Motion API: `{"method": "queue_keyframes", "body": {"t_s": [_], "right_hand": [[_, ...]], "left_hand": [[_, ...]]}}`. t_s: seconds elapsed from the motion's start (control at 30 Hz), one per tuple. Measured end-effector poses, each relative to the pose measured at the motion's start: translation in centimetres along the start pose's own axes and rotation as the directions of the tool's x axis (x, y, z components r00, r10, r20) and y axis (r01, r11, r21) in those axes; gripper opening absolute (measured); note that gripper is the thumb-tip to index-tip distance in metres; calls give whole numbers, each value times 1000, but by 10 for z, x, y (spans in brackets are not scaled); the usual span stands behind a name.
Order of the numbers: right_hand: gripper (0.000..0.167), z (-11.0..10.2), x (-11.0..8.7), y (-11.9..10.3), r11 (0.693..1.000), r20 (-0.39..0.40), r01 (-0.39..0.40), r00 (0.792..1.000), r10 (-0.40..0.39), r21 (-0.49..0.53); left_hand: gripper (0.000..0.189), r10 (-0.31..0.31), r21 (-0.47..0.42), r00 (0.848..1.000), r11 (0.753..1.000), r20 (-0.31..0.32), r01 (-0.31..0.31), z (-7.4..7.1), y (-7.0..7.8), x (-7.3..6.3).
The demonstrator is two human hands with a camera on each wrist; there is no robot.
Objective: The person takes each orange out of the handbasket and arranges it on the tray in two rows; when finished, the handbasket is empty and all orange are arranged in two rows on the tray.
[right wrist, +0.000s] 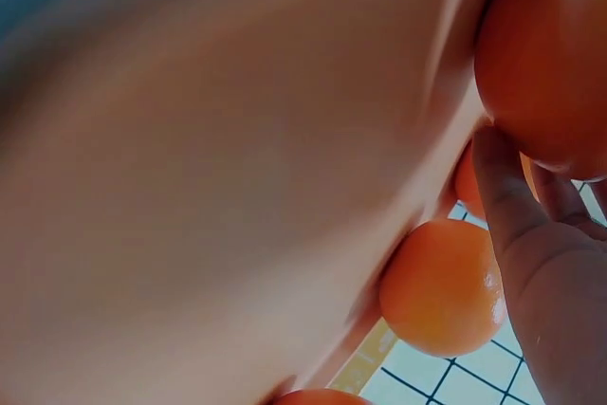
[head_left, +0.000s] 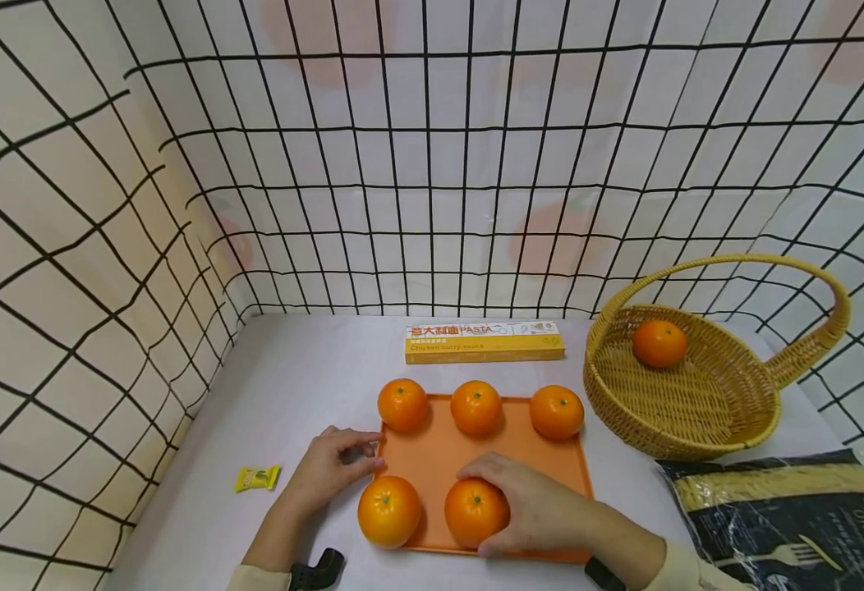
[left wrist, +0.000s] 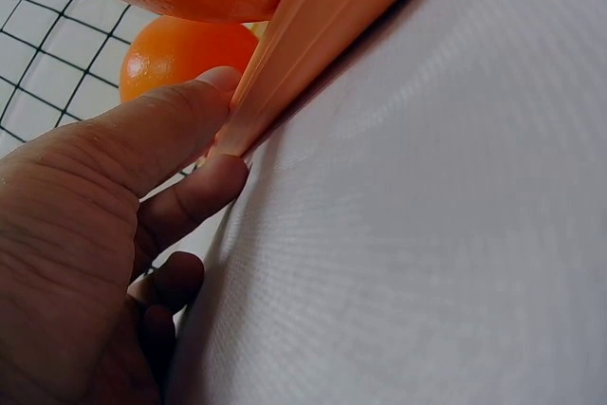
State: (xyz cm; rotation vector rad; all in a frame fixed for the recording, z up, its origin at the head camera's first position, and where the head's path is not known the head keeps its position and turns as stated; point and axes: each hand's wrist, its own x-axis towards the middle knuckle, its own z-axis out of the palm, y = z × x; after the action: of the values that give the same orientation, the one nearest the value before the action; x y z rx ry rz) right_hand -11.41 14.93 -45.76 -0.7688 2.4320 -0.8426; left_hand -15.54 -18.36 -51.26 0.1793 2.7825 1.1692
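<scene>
In the head view, an orange tray (head_left: pixel 432 460) bears several oranges, three along its far edge and two at the near side. My right hand (head_left: pixel 543 501) grips the near-middle orange (head_left: pixel 475 510), thumb in front and fingers curled over its far side. The right wrist view shows that orange (right wrist: pixel 550 64) close against the tray surface. At the tray's left edge, my left hand (head_left: pixel 332 468) pinches the rim (left wrist: pixel 294 54) between thumb and forefinger, its other fingers curled beneath. Beside it sits the near-left orange (head_left: pixel 389 512).
A wicker basket (head_left: pixel 698 439) with a tall handle holds one orange (head_left: pixel 659 343) at the right. Behind the tray lies a pasta box (head_left: pixel 484 349). A dark pasta bag (head_left: pixel 794 517) lies front right, a small yellow packet (head_left: pixel 257 478) left. Black grid netting (head_left: pixel 425 189) surrounds the table.
</scene>
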Motion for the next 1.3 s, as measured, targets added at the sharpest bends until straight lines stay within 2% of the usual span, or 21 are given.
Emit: {"method": "queue_keyframes", "body": {"t_s": [0.23,0.7,0.83,1.0,1.13,1.2,1.3], "right_hand": [[80,2,-3,-2,1000,38,3,999,-3,18],[80,3,-2,-7,1000,29,-7,1000,7,17],[85,0,-6,-8,1000,28,-10,1000,10,12],[91,-13,-14,-8,996,-32,-42,998,45,76],[89,-29,-22,-4,988,-123,-54,990,72,147],[88,-38,-25,-1,986,-181,-55,980,83,156],[85,-52,-32,6,991,-290,-83,951,110,105]], "left_hand": [[33,5,-2,1000,1000,-2,-5,0,0,0],[33,9,-12,1000,1000,-5,-9,-1,0,0],[34,15,-5,1000,1000,-8,-15,0,0,-1],[34,21,0,1000,1000,-5,-21,0,0,-3],[34,13,5,1000,1000,-3,-13,0,0,-3],[34,6,4,1000,1000,-2,-6,-1,0,-2],[33,6,0,1000,1000,-1,-6,-1,0,-1]]}}
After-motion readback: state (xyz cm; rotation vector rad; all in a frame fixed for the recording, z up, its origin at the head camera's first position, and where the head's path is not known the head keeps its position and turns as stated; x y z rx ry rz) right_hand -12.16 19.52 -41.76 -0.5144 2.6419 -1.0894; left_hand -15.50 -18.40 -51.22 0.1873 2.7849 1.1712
